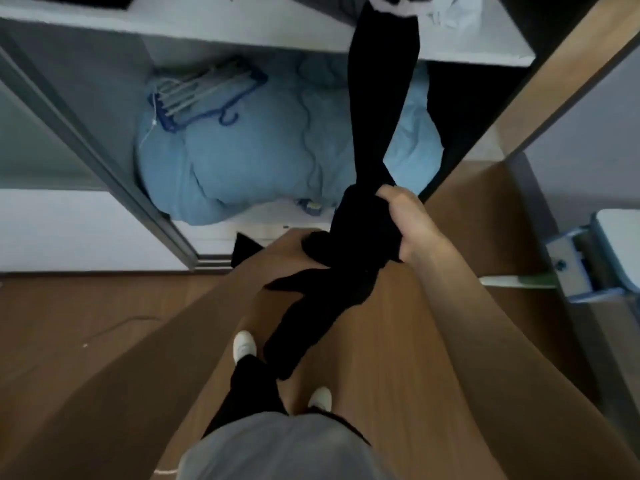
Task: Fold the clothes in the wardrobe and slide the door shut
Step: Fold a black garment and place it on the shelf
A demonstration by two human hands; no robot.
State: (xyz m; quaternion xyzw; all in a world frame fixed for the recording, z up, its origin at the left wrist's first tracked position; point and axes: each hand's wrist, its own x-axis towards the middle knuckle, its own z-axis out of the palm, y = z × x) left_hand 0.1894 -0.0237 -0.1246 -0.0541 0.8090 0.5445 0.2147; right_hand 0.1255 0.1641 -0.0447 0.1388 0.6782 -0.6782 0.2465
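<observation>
Wood floor (86,306), wardrobe (242,32), blue duvet (263,150), right hand (405,220) gripping garment (377,109)

Home bedroom, by the look of it. Landmark: a wardrobe (242,32) with white shelves, standing open. On its left side, a grey-framed sliding door (86,140) with a frosted panel, seated in a floor track (213,262). In its lower compartment, a bulky light-blue quilt (277,150) with a bundle of blue clothes hangers (204,91) lying on top. On the shelf above, crumpled clothes (446,12); a black garment (377,98) trails down from that shelf. In front of the wardrobe, wood-look flooring (86,323). To its right, a wood-toned panel (554,81), then a plain grey wall (588,126).
</observation>
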